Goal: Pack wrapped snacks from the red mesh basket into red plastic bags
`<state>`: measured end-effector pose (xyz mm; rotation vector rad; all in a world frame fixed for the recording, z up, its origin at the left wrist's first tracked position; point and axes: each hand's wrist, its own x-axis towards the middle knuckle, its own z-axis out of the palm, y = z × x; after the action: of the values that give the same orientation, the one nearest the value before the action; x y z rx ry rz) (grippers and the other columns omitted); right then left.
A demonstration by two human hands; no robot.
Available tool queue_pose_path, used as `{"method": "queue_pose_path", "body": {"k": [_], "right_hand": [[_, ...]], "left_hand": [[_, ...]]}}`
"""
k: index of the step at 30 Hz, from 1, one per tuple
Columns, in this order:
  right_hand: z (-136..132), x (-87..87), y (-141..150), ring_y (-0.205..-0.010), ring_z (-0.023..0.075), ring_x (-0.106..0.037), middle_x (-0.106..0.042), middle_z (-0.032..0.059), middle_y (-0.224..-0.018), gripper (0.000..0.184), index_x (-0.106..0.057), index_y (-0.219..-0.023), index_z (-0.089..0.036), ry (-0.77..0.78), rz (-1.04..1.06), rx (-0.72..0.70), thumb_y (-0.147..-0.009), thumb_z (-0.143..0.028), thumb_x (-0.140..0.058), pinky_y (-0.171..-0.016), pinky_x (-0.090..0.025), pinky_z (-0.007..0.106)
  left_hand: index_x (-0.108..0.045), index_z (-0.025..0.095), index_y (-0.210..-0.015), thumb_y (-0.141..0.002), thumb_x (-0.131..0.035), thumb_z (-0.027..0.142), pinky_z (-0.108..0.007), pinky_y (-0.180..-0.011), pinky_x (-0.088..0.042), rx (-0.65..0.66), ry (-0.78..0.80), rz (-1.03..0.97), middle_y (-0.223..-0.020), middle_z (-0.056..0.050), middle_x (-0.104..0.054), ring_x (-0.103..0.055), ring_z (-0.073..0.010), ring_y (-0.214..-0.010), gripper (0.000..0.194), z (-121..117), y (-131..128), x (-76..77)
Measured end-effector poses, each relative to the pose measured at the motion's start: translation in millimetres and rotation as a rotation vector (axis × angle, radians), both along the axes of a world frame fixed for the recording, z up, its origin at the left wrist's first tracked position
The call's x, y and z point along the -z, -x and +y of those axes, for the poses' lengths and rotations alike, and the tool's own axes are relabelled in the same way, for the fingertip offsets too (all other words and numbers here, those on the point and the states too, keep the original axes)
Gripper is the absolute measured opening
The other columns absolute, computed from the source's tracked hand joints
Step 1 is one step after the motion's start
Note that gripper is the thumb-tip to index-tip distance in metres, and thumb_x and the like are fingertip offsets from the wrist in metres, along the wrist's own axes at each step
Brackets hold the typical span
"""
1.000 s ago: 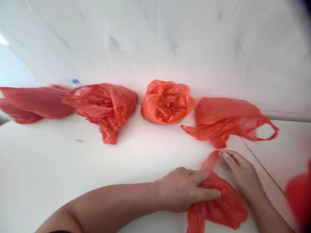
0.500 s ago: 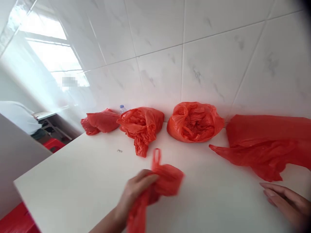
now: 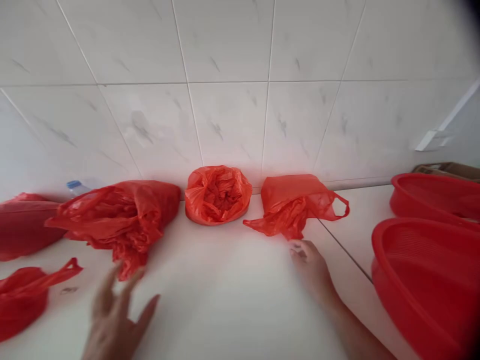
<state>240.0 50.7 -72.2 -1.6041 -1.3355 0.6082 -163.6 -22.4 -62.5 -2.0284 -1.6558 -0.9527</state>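
Observation:
Fingers spread and a little blurred, my left hand (image 3: 118,315) is empty over the white table. It is in front of a crumpled red plastic bag (image 3: 150,207) whose bunched end hangs toward me. To its left lies a flat red bag with a loop handle (image 3: 24,297). My right hand (image 3: 313,272) has its fingers bent, thumb and forefinger slightly apart, at the lower edge of another red plastic bag (image 3: 287,197). Whether the fingertips touch that bag is hard to tell. Between the hands, against the wall, sits a round, open-topped red bag (image 3: 219,195) stuffed with more red plastic.
Two red plastic baskets (image 3: 397,280) stand at the right, one behind the other, with a brown box (image 3: 450,170) beyond. At the far left are another red bag (image 3: 26,227) and a blue-capped bottle (image 3: 75,187). A tiled wall (image 3: 232,120) backs the white table (image 3: 225,310).
The view has swung right, bringing the baskets into sight. My left hand has let go of the red bag, which now lies at the left. My right hand has moved to the right-hand bag.

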Motion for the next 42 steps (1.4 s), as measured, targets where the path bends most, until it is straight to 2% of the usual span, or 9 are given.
{"method": "queue_pose_path", "body": {"k": [4, 7, 10, 13, 16, 21, 30, 37, 42], "right_hand": [[25, -2.7, 9, -0.106, 0.0258, -0.051, -0.039, 0.0166, -0.131, 0.068, -0.034, -0.134, -0.017, -0.17, 0.009, 0.261, -0.074, -0.041, -0.057, -0.083, -0.046, 0.039], [45, -3.4, 8, -0.123, 0.0318, -0.037, -0.031, 0.0213, -0.137, 0.081, -0.032, -0.135, -0.012, -0.206, 0.031, 0.308, -0.066, -0.04, -0.064, -0.098, -0.036, 0.044], [56, -2.8, 3, -0.119, 0.0335, -0.039, -0.043, 0.0183, -0.128, 0.049, -0.054, -0.109, -0.016, -0.193, 0.099, 0.299, -0.065, -0.036, -0.062, -0.1, -0.029, 0.047], [54, -1.4, -3, -0.09, 0.0257, -0.053, -0.057, 0.0083, -0.095, 0.011, -0.054, -0.071, -0.02, -0.178, 0.205, 0.24, -0.067, -0.03, -0.055, -0.089, -0.037, 0.043], [48, -1.5, -12, -0.072, 0.0186, -0.053, -0.055, 0.0, -0.071, 0.008, -0.049, -0.063, -0.021, -0.176, 0.398, 0.161, -0.067, -0.027, -0.053, -0.075, -0.043, 0.035], [51, -2.6, -45, -0.061, 0.0137, -0.053, -0.049, -0.0048, -0.055, 0.011, -0.043, -0.063, -0.022, -0.235, 0.805, 0.115, -0.065, -0.03, -0.05, -0.068, -0.047, 0.03], [43, 4.0, -74, -0.039, 0.0052, -0.028, -0.021, -0.0117, -0.043, 0.031, -0.027, -0.058, -0.021, -0.267, 1.146, 0.027, -0.065, -0.023, -0.057, -0.045, -0.035, 0.018], [-2, -15.5, -58, -0.04, 0.0052, -0.025, -0.023, -0.0108, -0.044, 0.023, -0.038, -0.061, -0.02, -0.184, 1.154, -0.17, -0.065, -0.018, -0.061, -0.044, -0.031, 0.016], [-41, -30.0, -53, -0.039, 0.0048, -0.02, -0.02, -0.0103, -0.046, 0.015, -0.054, -0.069, -0.02, -0.088, 1.101, -0.3, -0.07, -0.032, -0.065, -0.04, -0.025, 0.016]], "left_hand": [[-0.043, 0.031, -0.135, -0.084, -0.053, 0.018, -0.04, -0.094, -0.051, 0.476, 0.297, 0.283, -0.152, -0.008, -0.029, -0.048, -0.029, -0.125, 0.053, 15, -89, 3.1], [-0.047, 0.025, -0.13, -0.082, -0.051, 0.01, -0.043, -0.1, -0.045, 0.641, 0.311, 0.285, -0.15, -0.012, -0.032, -0.041, -0.0287, -0.13, 0.051, 43, -142, -5.0], [-0.047, 0.021, -0.129, -0.079, -0.052, 0.01, -0.052, -0.105, -0.036, 0.722, 0.241, 0.233, -0.149, -0.014, -0.033, -0.03, -0.0323, -0.136, 0.052, 81, -193, -8.1], [-0.044, 0.022, -0.132, -0.077, -0.055, 0.009, -0.055, -0.109, -0.028, 0.757, 0.227, 0.091, -0.152, -0.012, -0.028, -0.021, -0.0325, -0.14, 0.058, 115, -239, -5.2], [-0.042, 0.023, -0.134, -0.074, -0.057, 0.01, -0.051, -0.106, -0.034, 0.711, 0.281, -0.072, -0.151, -0.012, -0.029, -0.03, -0.032, -0.136, 0.064, 141, -266, 0.6], [-0.055, 0.021, -0.122, -0.076, -0.055, 0.014, -0.047, -0.09, -0.046, 0.575, 0.359, -0.288, -0.114, -0.011, -0.064, -0.057, -0.0302, -0.107, 0.046, 164, -259, 9.9], [-0.063, 0.021, -0.105, -0.083, -0.048, 0.024, -0.031, -0.087, -0.046, 0.499, 0.334, -0.87, -0.105, -0.006, -0.069, -0.063, -0.0196, -0.097, 0.027, 172, -234, 9.0], [-0.063, 0.02, -0.089, -0.081, -0.054, 0.032, -0.026, -0.079, -0.044, 0.493, 0.278, -1.186, -0.086, -0.002, -0.065, -0.058, -0.0171, -0.084, 0.017, 135, -206, -7.3], [-0.06, 0.018, -0.075, -0.081, -0.056, 0.043, -0.023, -0.055, -0.043, 0.541, 0.449, -1.409, -0.063, 0.002, -0.059, -0.053, -0.0131, -0.057, 0.026, 100, -200, -12.7]]}}
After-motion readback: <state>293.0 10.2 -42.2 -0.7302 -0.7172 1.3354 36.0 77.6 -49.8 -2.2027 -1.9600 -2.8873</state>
